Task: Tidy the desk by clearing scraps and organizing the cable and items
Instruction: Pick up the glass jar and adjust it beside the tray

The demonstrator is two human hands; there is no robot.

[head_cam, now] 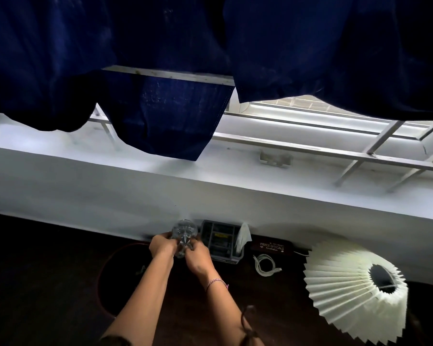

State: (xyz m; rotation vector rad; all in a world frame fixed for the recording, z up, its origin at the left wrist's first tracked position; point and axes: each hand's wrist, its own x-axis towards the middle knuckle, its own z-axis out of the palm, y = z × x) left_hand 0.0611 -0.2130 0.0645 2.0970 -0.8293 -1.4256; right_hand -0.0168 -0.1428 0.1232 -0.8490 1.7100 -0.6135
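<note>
A clear cut-glass vessel is held at the back of the dark desk, close to the white wall. My left hand grips its left side and my right hand grips its lower right side. A coiled white cable lies on the desk to the right of my hands. Beside the glass stands a grey organizer tray with a white tissue or paper sticking out of its right end.
A dark glasses case with printed lettering lies against the wall. A pleated white lampshade fills the right side. A thin reddish cord curves across the desk at left. Dark blue curtains hang over the window ledge above.
</note>
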